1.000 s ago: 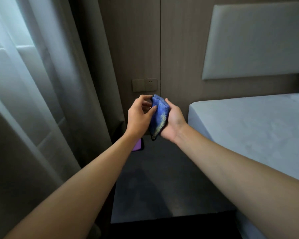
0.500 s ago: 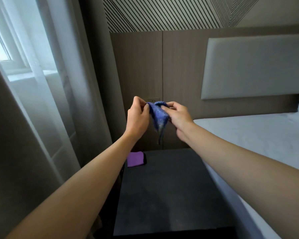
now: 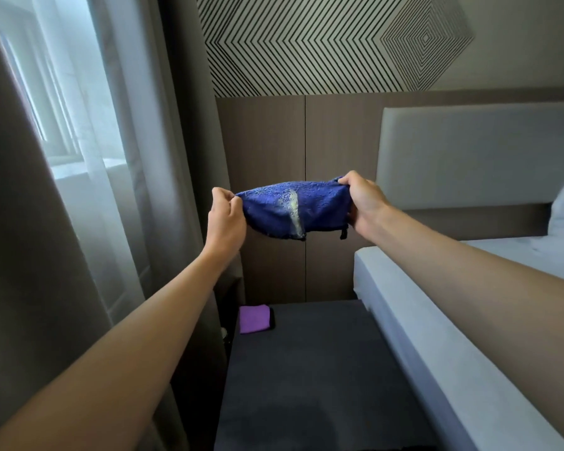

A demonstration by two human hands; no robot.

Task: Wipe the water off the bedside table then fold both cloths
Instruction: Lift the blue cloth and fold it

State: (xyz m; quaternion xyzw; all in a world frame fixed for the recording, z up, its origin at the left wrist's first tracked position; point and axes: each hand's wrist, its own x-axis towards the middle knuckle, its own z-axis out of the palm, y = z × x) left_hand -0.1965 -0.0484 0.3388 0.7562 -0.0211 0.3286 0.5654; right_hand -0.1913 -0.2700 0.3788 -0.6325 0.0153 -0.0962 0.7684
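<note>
A blue cloth (image 3: pixel 287 209) with a pale streak hangs stretched in the air between my two hands, well above the dark bedside table (image 3: pixel 313 379). My left hand (image 3: pixel 225 219) pinches its left end and my right hand (image 3: pixel 363 203) grips its right end. A folded purple cloth (image 3: pixel 254 319) lies flat on the table's far left corner, apart from both hands.
A bed (image 3: pixel 437 320) with a grey mattress runs along the table's right side, its padded headboard (image 3: pixel 476 154) behind. Curtains (image 3: pixel 118 190) hang close on the left. A wood-panelled wall (image 3: pixel 274 141) stands behind the table.
My hands have risen and pulled apart, spreading the bunched blue cloth out wide between them. The camera has tilted up, showing more wall.
</note>
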